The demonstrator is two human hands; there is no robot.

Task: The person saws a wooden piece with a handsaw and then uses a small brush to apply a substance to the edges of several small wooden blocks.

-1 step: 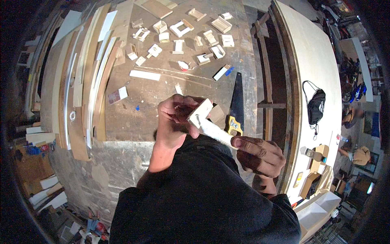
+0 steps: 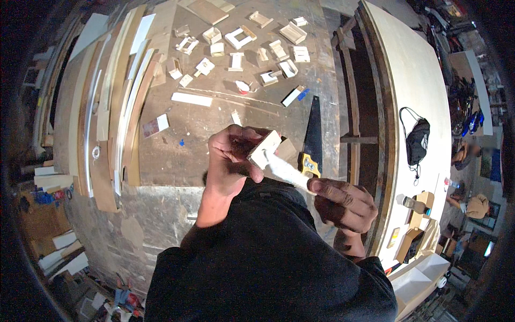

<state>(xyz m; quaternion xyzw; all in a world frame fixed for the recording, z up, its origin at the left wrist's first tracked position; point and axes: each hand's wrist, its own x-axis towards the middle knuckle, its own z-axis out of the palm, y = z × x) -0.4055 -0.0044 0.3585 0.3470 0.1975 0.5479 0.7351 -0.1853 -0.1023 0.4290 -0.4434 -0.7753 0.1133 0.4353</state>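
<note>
My left hand (image 2: 228,155) is closed around a small pale wooden piece (image 2: 265,149) that looks box-like, held up over the near edge of the workbench. Between the thumb and fingers of my right hand (image 2: 346,206) is a narrow whitish strip (image 2: 289,174), smeared by motion. Its far end meets the face of the wooden piece; what the strip is made of I cannot make out. Just beyond, a handsaw (image 2: 313,134) with a dark blade and yellow handle lies on the bench, its handle close to the strip.
Several small wooden assemblies (image 2: 240,37) are scattered over the far bench (image 2: 209,129). Long boards (image 2: 107,107) are stacked at the left. At the right, a pale panel (image 2: 416,96) carries a black drawstring bag (image 2: 417,138) and an open cardboard box (image 2: 412,242). Other people are far right.
The strip's end has slid a little down and right across the face of the wooden piece, with my right hand shifting slightly right. My left hand stays in place.
</note>
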